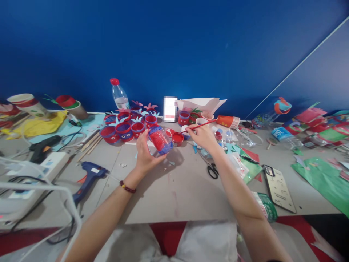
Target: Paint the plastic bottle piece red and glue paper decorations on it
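My left hand [145,154] holds a small clear plastic cup [160,140] painted red with a blue rim, tilted on its side above the grey table [169,189]. My right hand [201,137] grips a thin red paintbrush [200,125] whose tip points left toward a small pot of red paint [177,138]. The pot stands just right of the cup. Behind them stands a cluster of several finished red-and-blue cups [125,127] with paper leaves.
A blue glue gun [88,176] and a black glue gun [43,145] lie at left near cables. Black scissors [211,168], a phone [278,187], green and red paper scraps lie at right. A water bottle [119,94] and stacked paper cups [228,121] stand behind.
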Motion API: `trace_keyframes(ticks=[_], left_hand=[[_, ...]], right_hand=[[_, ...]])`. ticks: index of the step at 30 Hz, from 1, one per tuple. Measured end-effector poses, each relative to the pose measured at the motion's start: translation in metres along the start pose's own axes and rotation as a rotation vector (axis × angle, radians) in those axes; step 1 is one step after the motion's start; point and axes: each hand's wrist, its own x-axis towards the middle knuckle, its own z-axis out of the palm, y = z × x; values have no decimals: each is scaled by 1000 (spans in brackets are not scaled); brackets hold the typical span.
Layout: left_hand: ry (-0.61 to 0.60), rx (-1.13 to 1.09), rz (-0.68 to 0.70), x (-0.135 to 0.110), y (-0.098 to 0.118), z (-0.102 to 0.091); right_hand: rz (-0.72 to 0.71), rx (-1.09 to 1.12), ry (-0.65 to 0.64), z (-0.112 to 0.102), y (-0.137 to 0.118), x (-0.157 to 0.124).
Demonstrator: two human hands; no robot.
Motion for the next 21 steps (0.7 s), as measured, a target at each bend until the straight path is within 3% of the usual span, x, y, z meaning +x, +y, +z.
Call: trace_keyframes(ticks=[15, 21], left_hand=[[2, 40, -16, -2, 0, -1], [-9, 49, 7, 0, 1, -2]], right_hand=[[-38, 29, -73, 12, -4, 0], [-54, 100, -37, 15, -7, 0]])
